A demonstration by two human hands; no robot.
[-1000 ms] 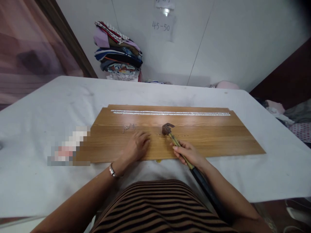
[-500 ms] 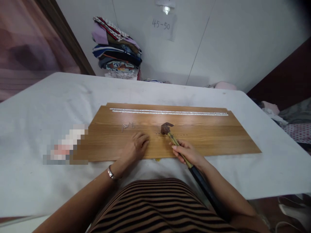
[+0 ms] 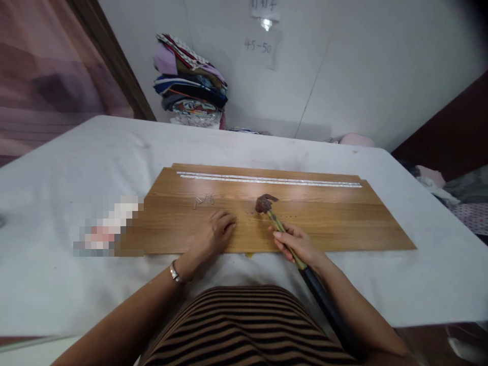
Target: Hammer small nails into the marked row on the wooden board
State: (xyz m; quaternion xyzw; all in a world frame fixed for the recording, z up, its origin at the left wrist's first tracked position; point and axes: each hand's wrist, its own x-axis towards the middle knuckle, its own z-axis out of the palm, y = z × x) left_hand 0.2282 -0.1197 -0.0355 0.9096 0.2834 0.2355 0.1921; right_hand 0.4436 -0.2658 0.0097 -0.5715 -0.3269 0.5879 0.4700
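Observation:
A long wooden board lies on the white table. My right hand is closed round the handle of a hammer, whose rusty head rests on the board by a row of small dark dots. Flat on the board, a little left of the hammer head, lies my left hand, fingers together and bent, holding nothing I can see. A few loose nails lie just beyond it. Two thin silvery strips run along the board's far edge.
A stack of folded cloths stands against the white wall behind the table. A blurred-out patch sits at the board's left end. More fabric lies off the table's right side. A paper marked 45-50 hangs on the wall.
Hands, hammer and board keep their places; only the camera view has shifted slightly.

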